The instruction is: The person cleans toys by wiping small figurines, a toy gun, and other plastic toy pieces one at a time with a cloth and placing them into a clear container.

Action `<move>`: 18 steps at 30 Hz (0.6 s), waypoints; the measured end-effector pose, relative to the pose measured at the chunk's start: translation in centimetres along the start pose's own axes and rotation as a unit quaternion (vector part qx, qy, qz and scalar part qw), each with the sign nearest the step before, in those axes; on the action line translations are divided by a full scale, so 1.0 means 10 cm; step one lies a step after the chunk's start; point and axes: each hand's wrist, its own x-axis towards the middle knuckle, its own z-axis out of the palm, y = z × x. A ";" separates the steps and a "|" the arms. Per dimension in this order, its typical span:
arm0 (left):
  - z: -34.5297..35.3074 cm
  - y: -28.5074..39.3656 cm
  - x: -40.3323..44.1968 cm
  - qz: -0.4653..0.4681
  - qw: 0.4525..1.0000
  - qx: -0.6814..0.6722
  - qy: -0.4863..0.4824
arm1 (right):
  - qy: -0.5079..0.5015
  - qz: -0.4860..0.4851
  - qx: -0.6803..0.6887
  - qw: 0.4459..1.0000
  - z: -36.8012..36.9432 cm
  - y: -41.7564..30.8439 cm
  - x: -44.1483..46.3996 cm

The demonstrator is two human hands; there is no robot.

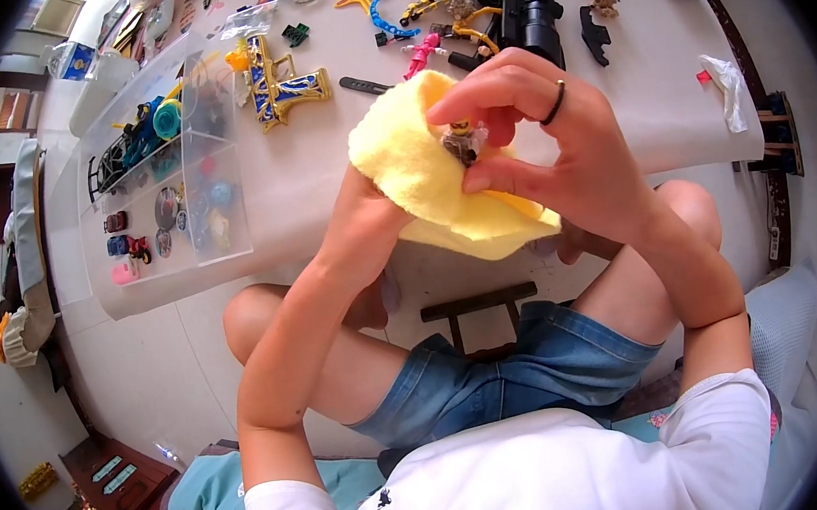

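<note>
The R hand (562,125) pinches a tiny toy (462,143) b/w thumb & pointer finger, right up against the soft yellow cloth (404,148). The L hand (364,210) is under the cloth, holding it up, but its fingers are hidden, so I can't tell if they're spread or pressed together. The tiny toy sits in the R hand's pinch, above the near edge of the table (648,108). To do this well, pinch snug but not too hard, b/c small bits could pop off, & keep the cloth bunched under the toy so it can catch it. The cloth looks fuzzy & thick, w/ a floppy, wavy edge. The toy has a yellow top & looks part clear, part dark, but it's too small to tell more. Nearby are a shiny blue & gold toy gun (268,88), a fat black tube (535,16) & a see-through plastic box (246,201) w/ square-ish parts.
</note>
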 end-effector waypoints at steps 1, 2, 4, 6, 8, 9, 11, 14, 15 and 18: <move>-0.01 0.00 0.00 -0.008 1.000 0.014 -0.017 | 0.005 -0.012 -0.014 1.000 0.00 -0.02 0.00; -0.03 0.01 0.01 -0.016 0.999 0.027 -0.033 | 0.010 -0.023 -0.029 0.999 0.00 -0.02 0.01; -0.10 -0.01 0.03 -0.012 0.996 0.079 -0.043 | -0.008 -0.015 -0.007 1.000 -0.01 0.00 0.00; -0.07 0.02 0.01 -0.005 0.998 0.050 -0.032 | -0.013 -0.009 0.011 1.000 -0.04 0.02 -0.01; 0.00 0.04 -0.04 0.001 1.000 -0.008 -0.018 | -0.011 -0.011 0.026 1.000 -0.07 0.03 0.01; -0.01 0.04 -0.04 -0.010 1.000 0.002 -0.024 | 0.000 -0.025 0.022 0.999 -0.07 0.03 0.02; -0.04 0.03 -0.05 -0.032 0.999 0.024 -0.035 | 0.023 -0.052 0.016 0.998 -0.04 0.03 0.01; -0.05 0.00 0.00 -0.047 0.997 0.028 -0.047 | 0.000 -0.061 -0.038 0.997 -0.02 0.01 0.00; -0.08 0.00 0.00 -0.049 0.996 0.051 -0.048 | 0.010 -0.036 -0.039 0.999 -0.01 0.00 0.00; -0.04 0.05 -0.02 0.001 1.000 0.003 -0.031 | 0.008 -0.008 -0.053 0.999 0.04 -0.04 0.01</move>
